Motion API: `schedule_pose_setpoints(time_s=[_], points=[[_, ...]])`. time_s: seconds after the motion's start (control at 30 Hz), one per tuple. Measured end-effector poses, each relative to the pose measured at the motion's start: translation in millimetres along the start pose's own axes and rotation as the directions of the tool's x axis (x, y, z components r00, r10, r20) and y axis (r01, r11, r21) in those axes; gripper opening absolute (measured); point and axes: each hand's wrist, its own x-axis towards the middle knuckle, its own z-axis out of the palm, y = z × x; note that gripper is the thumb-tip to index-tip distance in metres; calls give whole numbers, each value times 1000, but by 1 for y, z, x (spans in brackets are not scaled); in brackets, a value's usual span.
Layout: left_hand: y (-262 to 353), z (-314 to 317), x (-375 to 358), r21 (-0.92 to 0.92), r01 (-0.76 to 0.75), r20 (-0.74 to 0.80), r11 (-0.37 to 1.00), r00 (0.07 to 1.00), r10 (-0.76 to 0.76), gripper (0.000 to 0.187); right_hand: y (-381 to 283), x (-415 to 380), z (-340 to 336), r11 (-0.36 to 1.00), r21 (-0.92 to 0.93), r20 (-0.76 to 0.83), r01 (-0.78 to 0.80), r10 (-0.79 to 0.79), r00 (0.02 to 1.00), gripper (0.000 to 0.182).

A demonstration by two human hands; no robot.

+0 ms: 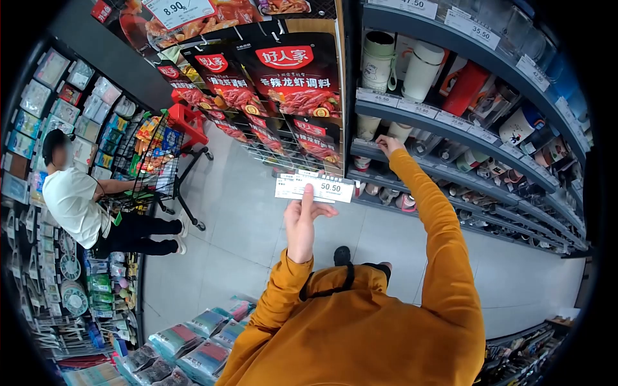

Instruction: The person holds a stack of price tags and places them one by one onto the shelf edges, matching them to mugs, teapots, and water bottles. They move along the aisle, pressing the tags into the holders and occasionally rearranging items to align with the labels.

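Observation:
My left hand [300, 226] grips several white price tags [331, 190], its thumb pressed across their front. The top one reads 50.50. At the left end of a cup shelf, my right hand [389, 145] reaches to the front edge, fingers pinched together; whatever is between them is too small to make out. Just behind those fingers a pale cup [400, 131] is partly hidden. On the shelf above stand a white tumbler [423, 71] and a lidded cup [378, 61] with a strap, over a strip of price labels [418, 108].
Black seasoning packets [293, 77] hang on a rack left of the cup shelves. Further left, a person [77, 199] in a white shirt stands by a loaded shopping cart [151, 164]. A red plastic stool [188, 122] is behind it. Packaged goods [209, 360] are stacked at my lower left.

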Motion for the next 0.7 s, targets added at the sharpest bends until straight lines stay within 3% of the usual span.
schedule_pose_setpoints(time_s=[0.07, 0.17, 0.27, 0.37, 0.4, 0.43, 0.5, 0.7], points=[[5, 3, 1, -3, 2, 0, 1000, 1000, -2, 44, -12, -3, -4, 988, -148, 75, -30, 42, 996, 16], [10, 8, 2, -24, -24, 16, 999, 1000, 24, 43, 1, 1, 22, 967, -241, 20, 85, -82, 996, 21], [11, 11, 3, -37, -21, 33, 999, 999, 23, 42, 6, -6, 39, 963, -264, -99, 61, -90, 991, 25], [13, 21, 7, -34, -38, 48, 999, 998, 40, 40, -62, -41, -1, 989, -37, -260, 145, -149, 954, 23], [8, 19, 10, -12, -45, 70, 999, 996, 46, 39, -85, -56, -16, 961, 269, -165, 71, -27, 986, 22], [3, 20, 12, 7, -51, 93, 999, 994, 51, 40, -106, -70, -34, 840, 541, -42, -32, 65, 997, 21], [6, 32, 16, -8, -67, 149, 998, 986, 68, 42, -148, -104, -74, 657, 751, 72, -73, 28, 997, 22], [0, 54, 17, -17, -48, 214, 999, 976, 51, 43, -223, -184, -148, 434, 894, 129, -113, -8, 992, 23]])
